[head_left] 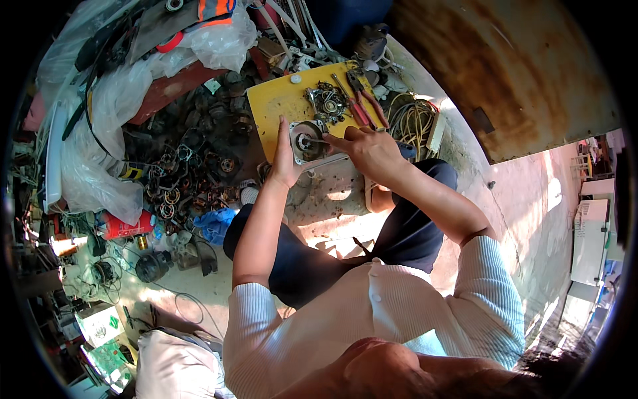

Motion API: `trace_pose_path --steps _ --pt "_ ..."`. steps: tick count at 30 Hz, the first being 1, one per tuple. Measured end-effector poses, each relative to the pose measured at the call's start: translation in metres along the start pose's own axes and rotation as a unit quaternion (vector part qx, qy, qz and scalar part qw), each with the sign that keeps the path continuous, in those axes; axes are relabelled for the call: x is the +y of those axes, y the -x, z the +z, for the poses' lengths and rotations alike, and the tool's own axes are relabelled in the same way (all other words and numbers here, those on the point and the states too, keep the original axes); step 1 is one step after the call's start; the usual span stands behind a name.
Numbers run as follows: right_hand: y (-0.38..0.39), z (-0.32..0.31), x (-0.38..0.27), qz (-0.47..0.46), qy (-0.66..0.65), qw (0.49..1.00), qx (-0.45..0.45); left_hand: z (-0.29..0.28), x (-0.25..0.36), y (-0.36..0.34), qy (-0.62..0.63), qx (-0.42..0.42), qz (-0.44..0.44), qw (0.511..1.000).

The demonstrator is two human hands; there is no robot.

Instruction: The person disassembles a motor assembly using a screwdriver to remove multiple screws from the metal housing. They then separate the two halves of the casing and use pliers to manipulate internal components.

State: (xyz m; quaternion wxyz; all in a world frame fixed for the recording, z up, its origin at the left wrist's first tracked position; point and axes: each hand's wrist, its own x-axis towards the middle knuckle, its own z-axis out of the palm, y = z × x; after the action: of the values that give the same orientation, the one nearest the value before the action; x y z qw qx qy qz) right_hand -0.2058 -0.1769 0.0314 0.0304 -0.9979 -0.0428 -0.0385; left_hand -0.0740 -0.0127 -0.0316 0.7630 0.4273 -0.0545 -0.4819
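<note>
My left hand grips the side of a squarish metal housing with a round hollow and a small hub in its middle, like a motor end cover. My right hand is closed, its index finger stretched toward that hollow. From its fingertips a thin metal rod reaches to the hub; its other end is hidden in the hand. Just beyond, on a yellow board, lie a heap of small metal parts, red-handled pliers and a screwdriver with a red handle.
Left of the board spreads a dark pile of motor parts and coils, with clear plastic sheeting beside it. A coil of yellowish cable lies right of the board. A rusty metal panel stands at the far right.
</note>
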Motion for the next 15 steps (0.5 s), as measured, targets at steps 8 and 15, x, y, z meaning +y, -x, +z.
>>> trace_pose_path --steps 8,15 --pt "-0.011 -0.005 -0.004 -0.036 0.080 0.995 0.041 -0.004 0.002 -0.002 0.048 0.017 -0.045 0.998" --pt "-0.018 -0.029 -0.021 0.014 0.052 0.996 -0.075 -0.002 -0.005 -0.006 -0.027 0.041 0.128 0.991"
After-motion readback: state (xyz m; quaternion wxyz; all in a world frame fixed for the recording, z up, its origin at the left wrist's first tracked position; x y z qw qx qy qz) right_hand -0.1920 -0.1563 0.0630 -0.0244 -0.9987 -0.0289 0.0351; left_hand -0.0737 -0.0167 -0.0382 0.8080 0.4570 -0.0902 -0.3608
